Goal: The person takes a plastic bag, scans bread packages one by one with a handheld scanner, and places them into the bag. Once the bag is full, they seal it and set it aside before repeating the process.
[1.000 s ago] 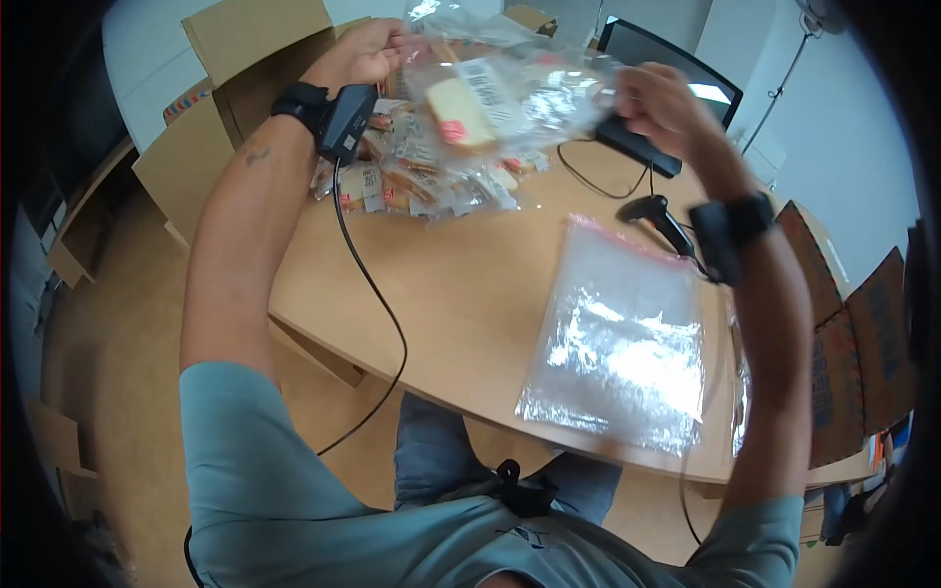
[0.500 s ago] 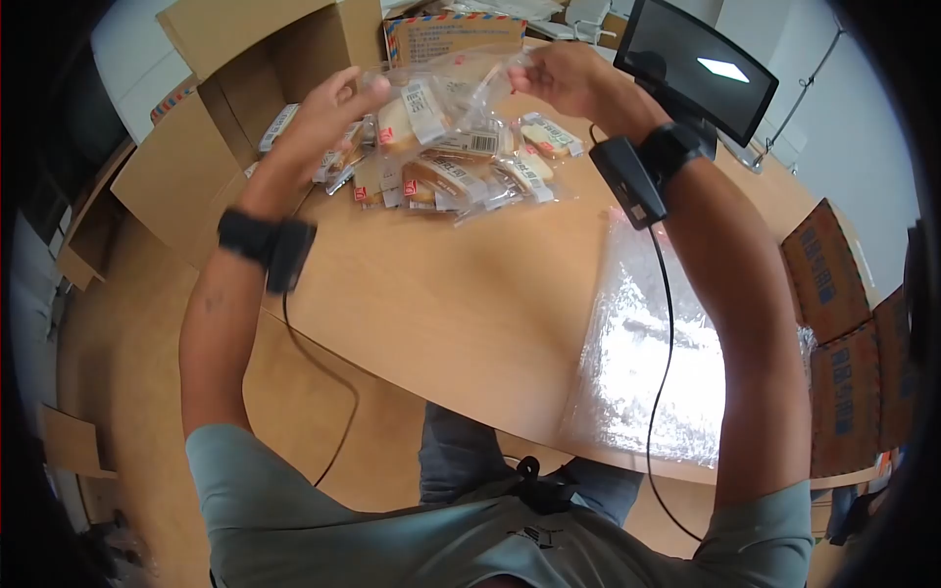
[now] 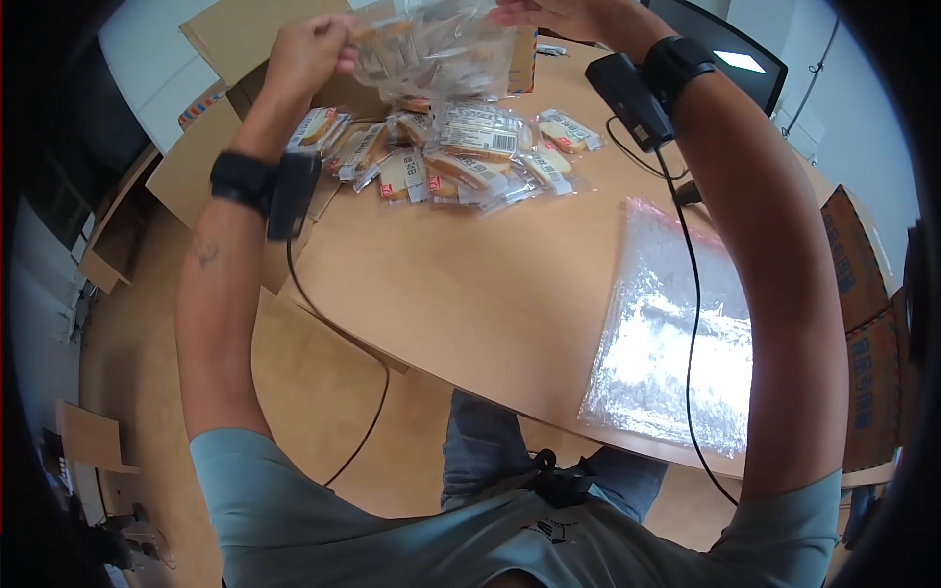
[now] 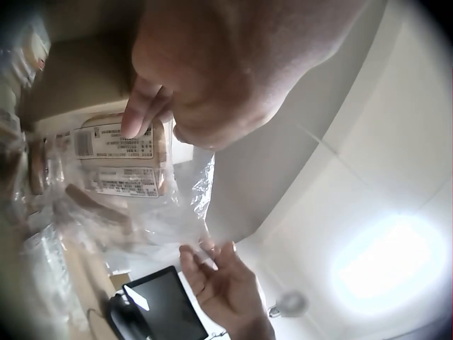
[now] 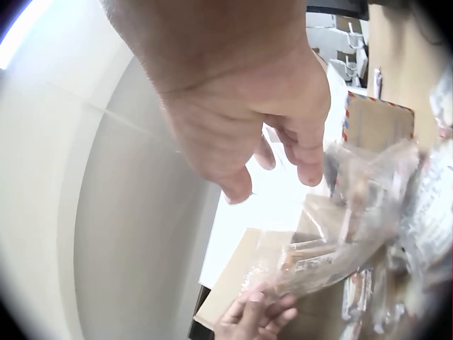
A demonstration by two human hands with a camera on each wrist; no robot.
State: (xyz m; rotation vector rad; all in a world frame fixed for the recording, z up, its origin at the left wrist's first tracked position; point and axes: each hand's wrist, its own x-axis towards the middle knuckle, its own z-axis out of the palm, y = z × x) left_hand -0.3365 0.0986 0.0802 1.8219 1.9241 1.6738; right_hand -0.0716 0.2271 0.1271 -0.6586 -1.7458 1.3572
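Note:
A large clear plastic bag (image 3: 431, 49) with packaged bread slices inside is held up over the far side of the table. My left hand (image 3: 312, 57) pinches its left edge; the left wrist view shows a labelled bread pack (image 4: 120, 145) in the bag just beyond those fingers. At the bag's right edge is my right hand (image 3: 564, 14), its thumb and fingers apart in the right wrist view (image 5: 248, 113). Below the bag, a pile of individually wrapped bread slices (image 3: 466, 171) with printed labels lies on the table.
A stack of flat clear bags (image 3: 667, 333) lies at the table's right. Behind it, a scanner (image 3: 689, 193) is mostly hidden by my arm. Cardboard boxes (image 3: 863, 323) stand at right, and an open carton (image 3: 211, 147) at left. A monitor (image 3: 730, 49) is at the back. Cables hang from both wrists.
The bag has moved from above the pile's right side to farther back and left. My right hand has come left and up with it, its fingers now spread off the edge.

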